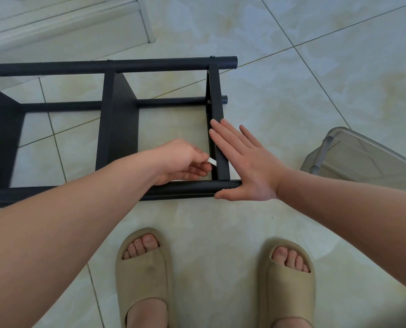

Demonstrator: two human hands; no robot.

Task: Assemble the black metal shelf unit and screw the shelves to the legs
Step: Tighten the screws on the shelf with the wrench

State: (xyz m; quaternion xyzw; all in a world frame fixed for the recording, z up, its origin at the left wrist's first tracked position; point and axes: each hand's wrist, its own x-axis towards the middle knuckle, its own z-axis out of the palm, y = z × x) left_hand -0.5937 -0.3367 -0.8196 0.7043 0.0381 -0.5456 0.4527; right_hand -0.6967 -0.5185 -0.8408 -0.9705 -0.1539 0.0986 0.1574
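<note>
the shelf unit (116, 67) lies on its side on the floor (268, 67), a plastic bin (363, 155) right of it.

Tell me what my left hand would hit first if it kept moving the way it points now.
The end shelf, most likely: the left hand aims its small pale tool straight at it, though depth is unclear.

The shelf unit (116, 110) is matte black all over. The floor (292, 67) has pale cream tiles with faint yellow marbling and thin dark lines between them. The slippers (145, 275) are plain beige. The plastic box (363, 157) is translucent grey. The small tool (212, 161) is silver-white.
</note>
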